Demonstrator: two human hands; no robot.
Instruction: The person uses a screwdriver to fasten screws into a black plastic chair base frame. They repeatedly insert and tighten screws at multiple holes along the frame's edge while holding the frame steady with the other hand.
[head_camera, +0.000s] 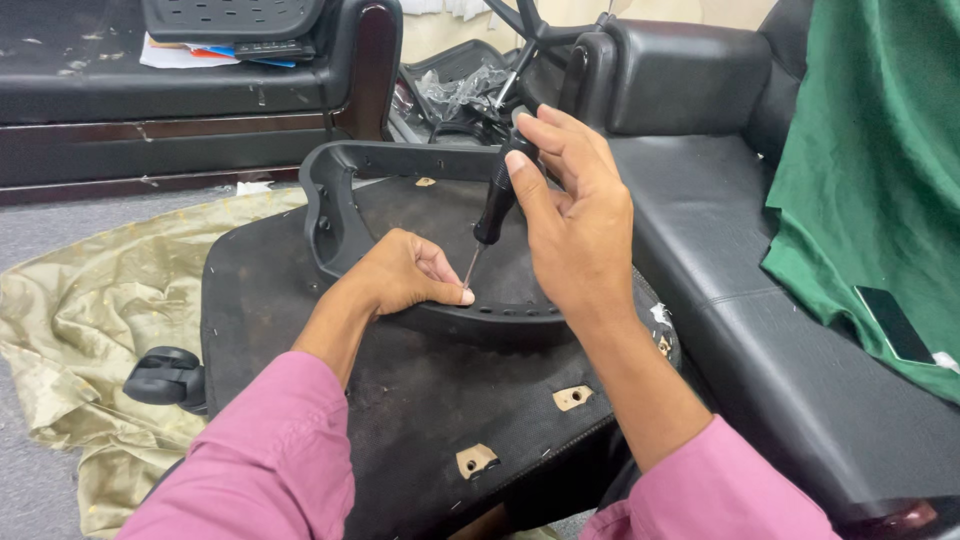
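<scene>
Nearest to us, our two pink sleeves come in from the bottom edge over the upturned underside of an office chair seat, dark and dusty, with two small tan mounting tabs showing near its front edge.

Our left hand rests on the black plastic armrest frame that lies on the seat. The fingers are curled loosely and the thumb and forefinger are pinched together just beside the screwdriver tip, pressing on the frame's curved rim; we cannot tell whether a screw sits between them.

Our right hand is closed around the black handle of a screwdriver, thumb and fingertips gripping it near the top. The tool stands nearly upright, tilted slightly, its thin metal shaft pointing down to the frame's rim right at our left fingertips.

To the left, a chair caster pokes out beside the seat, over a crumpled gold cloth on the floor. To the right runs a black leather sofa with a green cloth draped on it and a dark phone lying on that cloth. Farther back, another black sofa carries papers and a perforated black chair part.
</scene>
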